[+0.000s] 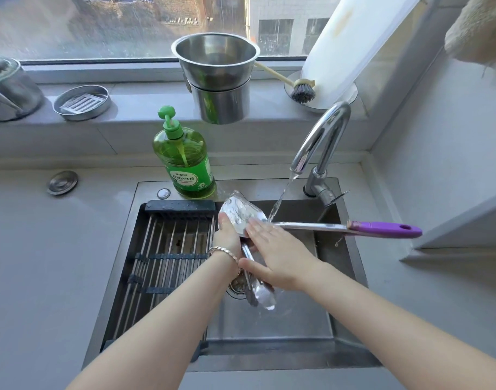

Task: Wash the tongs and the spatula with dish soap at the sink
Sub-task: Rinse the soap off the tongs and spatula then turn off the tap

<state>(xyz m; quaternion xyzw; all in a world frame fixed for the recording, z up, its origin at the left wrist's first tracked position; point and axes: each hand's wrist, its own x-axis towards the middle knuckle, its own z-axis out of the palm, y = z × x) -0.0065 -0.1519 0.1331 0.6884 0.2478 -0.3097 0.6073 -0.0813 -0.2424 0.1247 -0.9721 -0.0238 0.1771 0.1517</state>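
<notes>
A steel spatula (237, 211) with a purple handle (384, 229) lies level over the sink (351, 240), its blade under the running water. My left hand (227, 237) holds the blade from below, at its left edge. My right hand (277, 254) lies flat on the blade's neck, fingers spread. Steel tongs (258, 294) hang below both hands, pointing down toward the drain; which hand holds them I cannot tell. The green dish soap bottle (186, 161) stands on the sink's back rim.
The tap (323, 139) runs a thin stream. A roll-up drying rack (162, 254) covers the sink's left half. On the sill stand stacked steel pots (217, 77), a dish brush (301, 91), a white board (354, 40) and a round tin (82, 102).
</notes>
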